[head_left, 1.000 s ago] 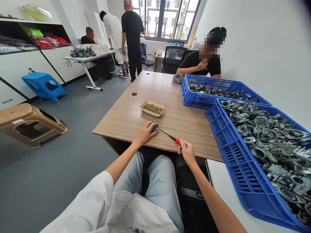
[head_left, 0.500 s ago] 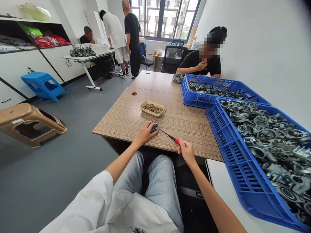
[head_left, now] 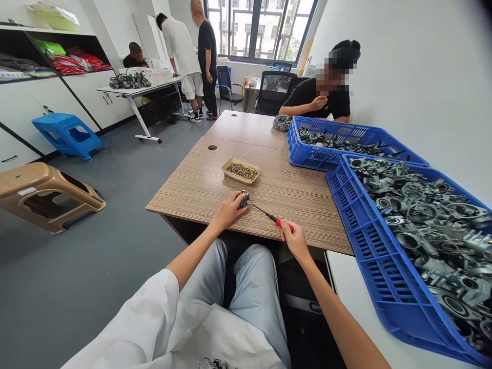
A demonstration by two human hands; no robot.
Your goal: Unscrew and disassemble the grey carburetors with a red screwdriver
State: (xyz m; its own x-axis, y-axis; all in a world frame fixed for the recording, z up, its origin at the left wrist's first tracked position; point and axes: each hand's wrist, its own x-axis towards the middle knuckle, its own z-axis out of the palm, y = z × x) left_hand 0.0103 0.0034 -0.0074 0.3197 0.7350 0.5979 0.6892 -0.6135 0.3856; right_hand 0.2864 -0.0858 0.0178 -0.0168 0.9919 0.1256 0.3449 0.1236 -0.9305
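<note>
While both hands (head_left: 229, 209) (head_left: 295, 240) are occupied: screwdriver and small metal part, grip and handling

Table (head_left: 192, 179): wood-grain top, flat. Metal part and screwdriver are both at its near edge.

Near blue crate (head_left: 407, 318): to the right, heaped with loose metal castings. Its side wall stands beside the right forearm and would limit an outward elbow swing.

Far blue crate (head_left: 307, 163): beyond the near one, well apart from the hands.

Dish (head_left: 233, 178): just beyond the left hand, shallow, full of tiny brass and silver pieces. Probably easy to knock or spill; closest obstacle to a forward reach.

Screwdriver (head_left: 273, 218): red handle pinched between thumb and curled fingers of the right hand. Shaft slants away to the metal part. Judged light and stiff; best held by the handle, in line with the shaft.

Metal part (head_left: 244, 199): left fingers pressed together against it; cannot tell how the thumb bears. Judged rigid, fairly light, perhaps slippery if oily. Irregular outline should give purchase; hold the body, fingertips clear of the tip. Small brass-coloured fitting at the shaft end: likely the delicate spot.
</note>
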